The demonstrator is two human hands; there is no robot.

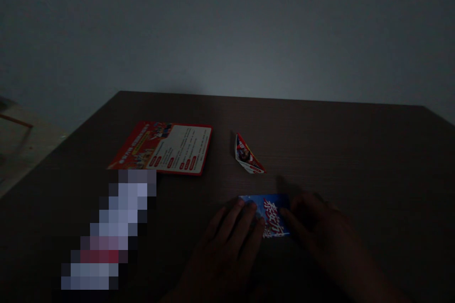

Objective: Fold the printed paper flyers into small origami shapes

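A small blue rectangle of printed paper [272, 215], with large red-and-white lettering, lies on the dark table in front of me; it looks folded. My left hand [227, 241] rests flat on its left part, fingers stretched out and slightly apart. At its right edge, my right hand [323, 227] is closed, the thumb lying on the paper and the other fingers curled and partly hidden. Just beyond the paper stands a small folded paper triangle [247, 155], red, blue and white, touching neither hand.
A red-and-white printed leaflet [183, 151], perhaps a stack, lies at the back left of the wooden table [355, 151]. Nearer me on the left is a long pale object [106, 232], blurred into blocks. A grey wall [284, 33] rises behind the table. The light is dim.
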